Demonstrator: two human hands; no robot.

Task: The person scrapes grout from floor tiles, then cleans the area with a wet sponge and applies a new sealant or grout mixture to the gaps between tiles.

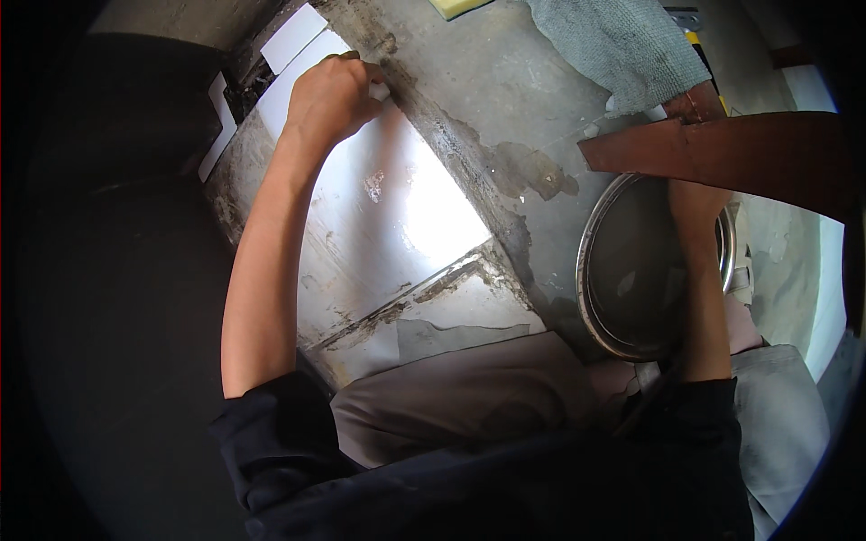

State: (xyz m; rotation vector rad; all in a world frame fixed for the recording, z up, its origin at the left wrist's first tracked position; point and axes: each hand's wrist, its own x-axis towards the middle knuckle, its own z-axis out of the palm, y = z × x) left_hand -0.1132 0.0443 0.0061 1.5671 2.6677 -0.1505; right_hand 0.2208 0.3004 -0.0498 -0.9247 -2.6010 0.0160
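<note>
My left hand (325,95) is closed on a small white piece (381,91) at the upper edge of a white, glossy tile (379,234) smeared with grey grime. My right hand (699,207) reaches down at the right beside a round metal basin (591,266) that holds dark grey liquid; its fingers are hidden behind a reddish-brown wooden piece (758,149). Below the large tile lies a grimy white tile (469,316). Small white tile strips (293,41) lie along the upper left, beside a dark gap.
A grey cloth (622,50) lies over wood at the upper right, with a yellow sponge-like pad (458,6) at the top and a yellow-handled tool (693,36) behind. The grey floor (469,90) has wet stains. A dark wall or ledge (117,135) borders the left.
</note>
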